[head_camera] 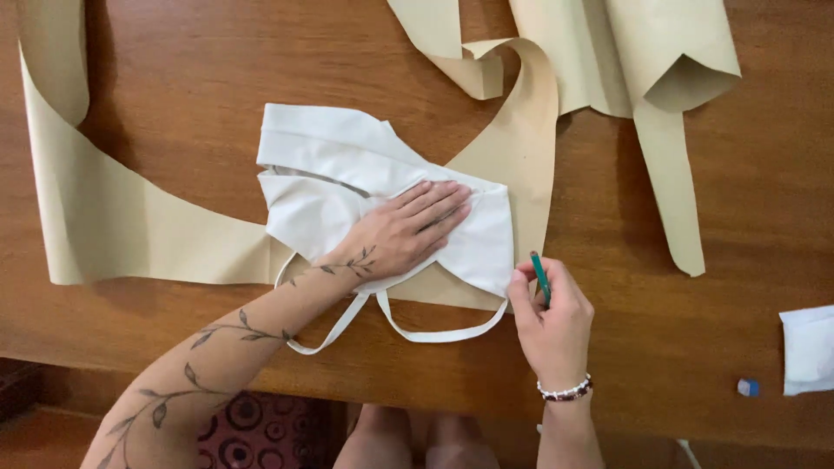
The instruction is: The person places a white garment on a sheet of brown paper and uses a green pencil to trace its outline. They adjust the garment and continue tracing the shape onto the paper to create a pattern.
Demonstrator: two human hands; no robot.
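Note:
A white fabric garment piece (330, 165) with thin straps (408, 334) lies on beige pattern paper (130, 226) on a wooden table (695, 347). My left hand (408, 230) presses flat on the fabric, fingers together and pointing right. My right hand (552, 317) holds a green pencil (540, 276) upright at the fabric's lower right corner, its tip by the fabric edge on the paper.
More curled beige paper pieces (660, 61) lie at the top right. A folded white cloth (808, 347) and a small blue-and-white eraser (748, 387) sit near the right edge. The table's front edge runs along the bottom, with a patterned floor below.

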